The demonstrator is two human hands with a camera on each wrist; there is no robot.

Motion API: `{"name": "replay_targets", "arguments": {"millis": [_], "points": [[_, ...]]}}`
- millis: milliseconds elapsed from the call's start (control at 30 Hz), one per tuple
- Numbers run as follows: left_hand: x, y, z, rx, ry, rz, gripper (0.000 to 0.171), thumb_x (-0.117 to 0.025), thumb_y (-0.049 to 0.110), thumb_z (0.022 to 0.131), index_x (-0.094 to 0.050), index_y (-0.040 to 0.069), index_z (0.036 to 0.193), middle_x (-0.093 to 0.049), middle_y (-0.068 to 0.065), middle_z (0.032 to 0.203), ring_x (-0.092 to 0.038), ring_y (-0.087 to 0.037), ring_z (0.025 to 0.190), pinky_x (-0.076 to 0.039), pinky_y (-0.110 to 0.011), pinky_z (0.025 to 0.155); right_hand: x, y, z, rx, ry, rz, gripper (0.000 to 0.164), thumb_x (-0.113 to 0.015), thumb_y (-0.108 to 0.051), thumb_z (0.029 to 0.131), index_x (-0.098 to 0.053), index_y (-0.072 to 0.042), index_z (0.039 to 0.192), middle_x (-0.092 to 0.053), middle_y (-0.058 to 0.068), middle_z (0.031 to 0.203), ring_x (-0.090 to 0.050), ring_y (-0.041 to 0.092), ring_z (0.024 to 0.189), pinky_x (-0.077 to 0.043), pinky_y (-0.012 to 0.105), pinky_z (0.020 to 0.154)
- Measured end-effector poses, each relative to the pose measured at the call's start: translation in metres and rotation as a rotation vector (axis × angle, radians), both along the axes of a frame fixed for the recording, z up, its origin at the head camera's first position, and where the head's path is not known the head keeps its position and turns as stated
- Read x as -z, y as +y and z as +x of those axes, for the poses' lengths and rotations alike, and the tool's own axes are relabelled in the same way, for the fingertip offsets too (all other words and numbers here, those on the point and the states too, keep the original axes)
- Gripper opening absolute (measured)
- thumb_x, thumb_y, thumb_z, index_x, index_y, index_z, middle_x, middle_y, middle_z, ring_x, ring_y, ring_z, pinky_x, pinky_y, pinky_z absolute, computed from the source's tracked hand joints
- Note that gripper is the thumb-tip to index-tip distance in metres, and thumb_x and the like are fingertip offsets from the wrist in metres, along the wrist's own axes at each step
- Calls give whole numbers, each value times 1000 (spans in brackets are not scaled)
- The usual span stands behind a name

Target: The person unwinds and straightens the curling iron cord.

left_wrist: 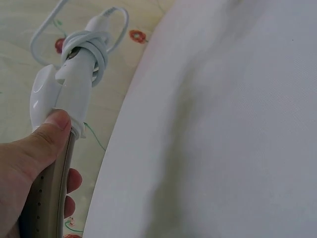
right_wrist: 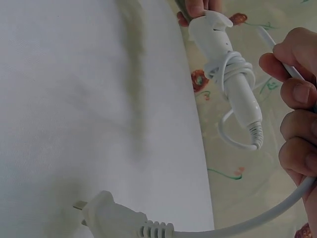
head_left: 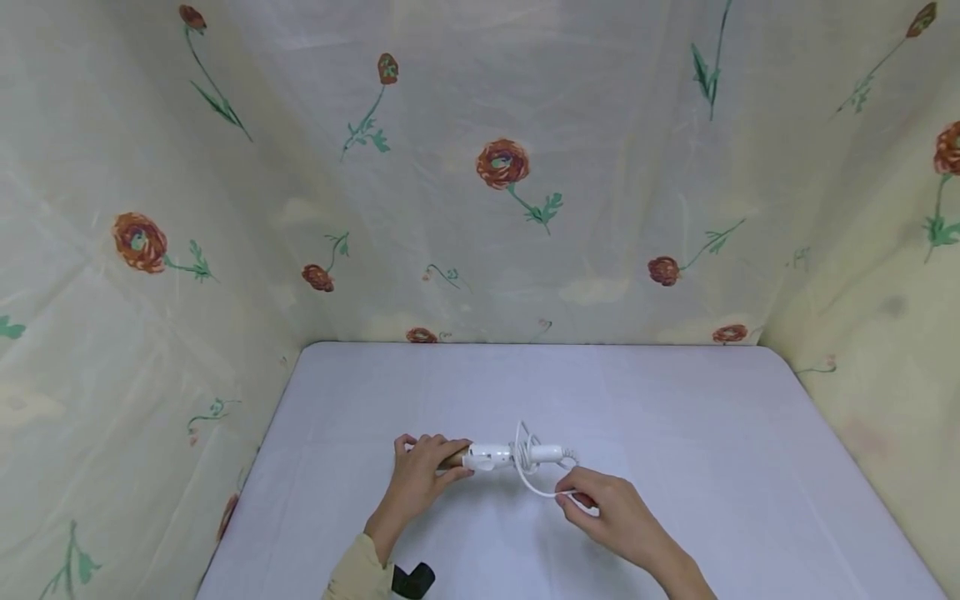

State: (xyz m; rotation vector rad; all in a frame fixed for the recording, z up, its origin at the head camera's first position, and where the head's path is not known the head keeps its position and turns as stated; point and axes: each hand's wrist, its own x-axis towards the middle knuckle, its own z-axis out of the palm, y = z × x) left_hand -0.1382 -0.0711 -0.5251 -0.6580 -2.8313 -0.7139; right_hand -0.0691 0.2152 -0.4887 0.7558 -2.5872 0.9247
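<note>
My left hand (head_left: 422,473) grips the brownish barrel (left_wrist: 52,191) of a white-handled curling iron (head_left: 491,457), with the thumb lying against the white part. The iron is held roughly level above the table, its handle pointing right. Several turns of white cord (right_wrist: 233,74) are wound around the handle. To the right of the iron, my right hand (head_left: 611,510) holds a length of that cord, fingers curled round it. A white two-pin plug (right_wrist: 116,218) hangs from the cord in the right wrist view, beyond the curled fingers.
A table (head_left: 675,408) with a white cover lies beneath both hands. Cream cloth (head_left: 600,167) with red flowers stands behind it and along both sides. Near the left sleeve (head_left: 360,571), a black object (head_left: 414,581) shows at the bottom edge.
</note>
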Motion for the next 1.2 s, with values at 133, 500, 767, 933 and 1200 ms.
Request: {"name": "replay_targets", "arguments": {"millis": [133, 500, 767, 933, 1200], "points": [[1, 0, 1, 7, -13, -10, 45, -67, 48, 78, -65, 30, 119, -68, 8, 96, -55, -12, 85, -27, -47, 89, -2, 1, -1, -14, -2, -2, 17, -72, -11, 82, -63, -25, 85, -41, -25, 70, -37, -9, 61, -36, 13, 53], [2, 0, 2, 14, -12, -13, 45, -67, 47, 78, -65, 31, 119, -68, 8, 96, -56, -12, 86, -26, -48, 90, -15, 4, -7, -97, 115, -62, 19, -72, -5, 81, -64, -20, 88, -50, -20, 74, -41, -10, 64, -35, 6, 56], [1, 1, 4, 16, -10, -18, 44, -67, 48, 78, -65, 30, 118, -68, 9, 96, -56, -12, 86, -26, -47, 90, -23, 7, -14, -85, 123, -57, 15, -72, -5, 81, -65, -17, 89, -49, -19, 72, -38, -9, 62, -34, 8, 53], [3, 0, 6, 7, -24, -19, 44, -67, 47, 78, -65, 29, 119, -68, 9, 96, -55, -11, 86, -26, -47, 90, -24, 8, -19, -80, 117, -66, 15, -71, -5, 82, -66, -16, 90, -50, -18, 73, -40, -8, 62, -36, 9, 53], [4, -2, 7, 11, -30, -40, 45, -67, 47, 79, -65, 28, 119, -68, 7, 96, -56, -12, 86, -30, -45, 88, -29, 7, -27, -82, 143, -69, 14, -71, -3, 81, -67, -12, 89, -58, -14, 77, -46, -7, 65, -40, 8, 59]]}}
